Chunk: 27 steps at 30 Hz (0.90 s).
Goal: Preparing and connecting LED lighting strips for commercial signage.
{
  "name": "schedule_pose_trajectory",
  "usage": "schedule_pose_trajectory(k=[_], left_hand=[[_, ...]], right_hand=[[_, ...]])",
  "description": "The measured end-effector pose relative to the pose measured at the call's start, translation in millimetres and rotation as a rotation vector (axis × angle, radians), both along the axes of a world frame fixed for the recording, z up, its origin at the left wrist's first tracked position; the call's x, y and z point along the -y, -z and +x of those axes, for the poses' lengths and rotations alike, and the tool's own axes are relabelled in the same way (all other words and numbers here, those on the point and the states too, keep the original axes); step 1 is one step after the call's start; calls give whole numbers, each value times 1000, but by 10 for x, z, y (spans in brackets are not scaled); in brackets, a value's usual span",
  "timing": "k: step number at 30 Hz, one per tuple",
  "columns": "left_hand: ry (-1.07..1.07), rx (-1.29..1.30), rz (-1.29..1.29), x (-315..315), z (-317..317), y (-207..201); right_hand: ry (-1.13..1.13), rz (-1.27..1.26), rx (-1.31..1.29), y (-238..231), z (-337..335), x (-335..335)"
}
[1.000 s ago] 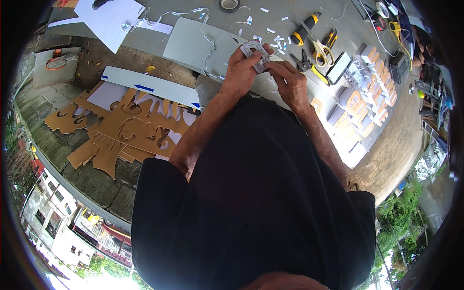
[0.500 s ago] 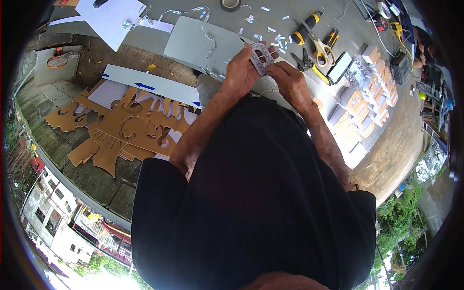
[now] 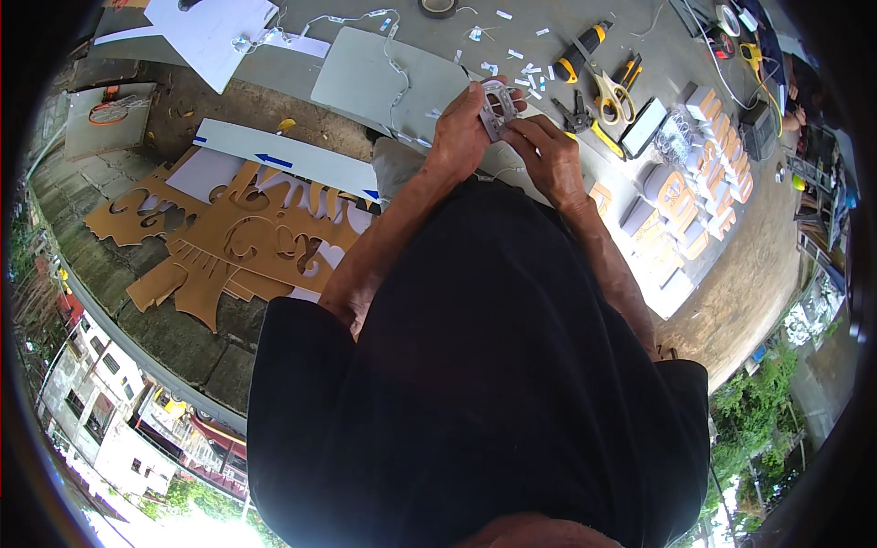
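A small, hollow white sign letter (image 3: pixel 494 111) with open gaps is held up over the near edge of the table, its inside facing up. My left hand (image 3: pixel 460 132) is closed around its left side. The fingers of my right hand (image 3: pixel 546 153) are closed on its lower right edge. A thin white wire runs close by my right hand. Left of my hands, a string of LED modules (image 3: pixel 394 66) trails across a pale grey panel (image 3: pixel 352 78).
White paper bits (image 3: pixel 491 69) lie beyond my hands. Right of them are a utility knife (image 3: pixel 574 66), pliers (image 3: pixel 575 113), scissors (image 3: pixel 613 99) and several sign letters (image 3: pixel 674 194). A tape roll (image 3: pixel 438 7) sits at the far edge. Brown cut-out sheets (image 3: pixel 247 233) lie on the ground at left.
The sign letter has turned slightly and shifted a little to the right in my hands. My right fingers have moved slightly along its lower edge.
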<state>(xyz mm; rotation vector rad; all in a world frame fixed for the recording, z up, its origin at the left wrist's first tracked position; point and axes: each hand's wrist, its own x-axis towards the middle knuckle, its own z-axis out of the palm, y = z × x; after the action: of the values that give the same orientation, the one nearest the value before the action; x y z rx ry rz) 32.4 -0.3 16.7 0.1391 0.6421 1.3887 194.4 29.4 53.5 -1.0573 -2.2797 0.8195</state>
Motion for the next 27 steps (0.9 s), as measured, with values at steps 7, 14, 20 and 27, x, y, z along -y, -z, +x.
schedule_pose_trajectory(k=[7, 14, 20, 27], left_hand=[[59, -105, 37, 23, -23, -25], [193, -155, 133, 77, -73, -102], [308, -395, 165, 38, -142, -188], [365, -390, 130, 82, -152, -157]], right_hand=[[87, -145, 1, -196, -89, -64], [121, -367, -99, -141, -37, -129], [17, -274, -36, -202, -7, -159], [-105, 90, 84, -155, 25, -149]])
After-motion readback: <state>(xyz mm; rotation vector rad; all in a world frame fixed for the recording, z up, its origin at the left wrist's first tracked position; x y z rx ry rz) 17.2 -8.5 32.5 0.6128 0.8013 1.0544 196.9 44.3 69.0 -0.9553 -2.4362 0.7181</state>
